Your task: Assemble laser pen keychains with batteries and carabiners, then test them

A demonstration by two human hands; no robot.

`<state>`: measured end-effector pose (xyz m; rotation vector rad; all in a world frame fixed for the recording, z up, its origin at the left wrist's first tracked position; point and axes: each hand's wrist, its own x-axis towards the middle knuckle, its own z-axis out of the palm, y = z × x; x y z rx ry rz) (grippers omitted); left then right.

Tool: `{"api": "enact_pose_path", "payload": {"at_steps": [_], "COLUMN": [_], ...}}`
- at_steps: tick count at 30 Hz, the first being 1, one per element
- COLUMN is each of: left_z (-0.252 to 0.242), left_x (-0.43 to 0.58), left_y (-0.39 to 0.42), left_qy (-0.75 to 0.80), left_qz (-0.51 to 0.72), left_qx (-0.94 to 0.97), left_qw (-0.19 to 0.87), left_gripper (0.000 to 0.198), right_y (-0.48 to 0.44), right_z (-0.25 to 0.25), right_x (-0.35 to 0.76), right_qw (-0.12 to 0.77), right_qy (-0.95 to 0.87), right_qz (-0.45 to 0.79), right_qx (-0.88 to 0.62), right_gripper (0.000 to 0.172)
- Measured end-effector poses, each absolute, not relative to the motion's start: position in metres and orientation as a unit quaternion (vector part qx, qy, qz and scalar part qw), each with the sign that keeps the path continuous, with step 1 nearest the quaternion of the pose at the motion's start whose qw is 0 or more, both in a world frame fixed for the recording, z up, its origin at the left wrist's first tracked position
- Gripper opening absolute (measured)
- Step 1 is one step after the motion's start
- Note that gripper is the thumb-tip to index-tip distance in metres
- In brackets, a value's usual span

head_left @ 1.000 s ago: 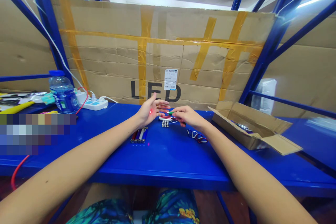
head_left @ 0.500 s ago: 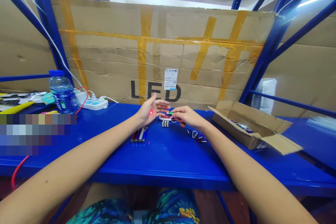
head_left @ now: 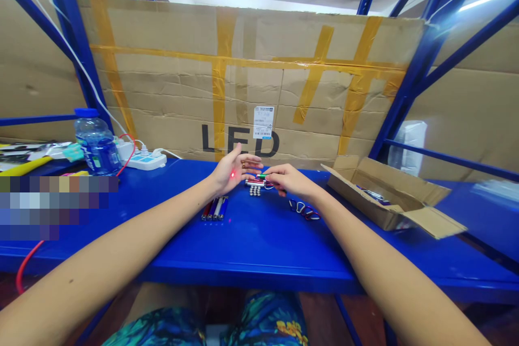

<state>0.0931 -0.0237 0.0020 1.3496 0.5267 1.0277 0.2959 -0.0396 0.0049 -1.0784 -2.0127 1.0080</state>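
My right hand is closed around a small green laser pointer, its end directed leftward. A red light spot glows on the palm of my left hand, which is raised with fingers apart and holds nothing. Below the hands lie a few red and silver tubes, partly hidden, and several small button cells in rows. Toward the left, several red, silver and blue tubes lie side by side under my left wrist. Several carabiner clips rest near my right forearm.
An open cardboard box with a few tubes inside stands at the right. At the left are a plastic bottle of blue liquid and a white power strip. A large cardboard sheet backs the blue table.
Almost nothing differs. Both hands hold their places, and the red spot stays on my left palm, with only a very slight shift.
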Motion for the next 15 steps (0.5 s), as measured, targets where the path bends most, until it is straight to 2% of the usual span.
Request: {"api": "enact_pose_path", "payload": {"at_steps": [15], "left_z": [0.0024], "left_x": [0.0921], "left_y": [-0.0230], "left_qy": [0.223], "left_qz": [0.444], "left_qx": [0.586], "left_qw": [0.640], "left_gripper": [0.066], "right_y": [-0.0369], "right_z": [0.0027], "right_x": [0.2970], "right_qw": [0.315], "right_qy": [-0.774], "right_qz": [0.363], "right_qx": [-0.413], "right_gripper": [0.019]}}
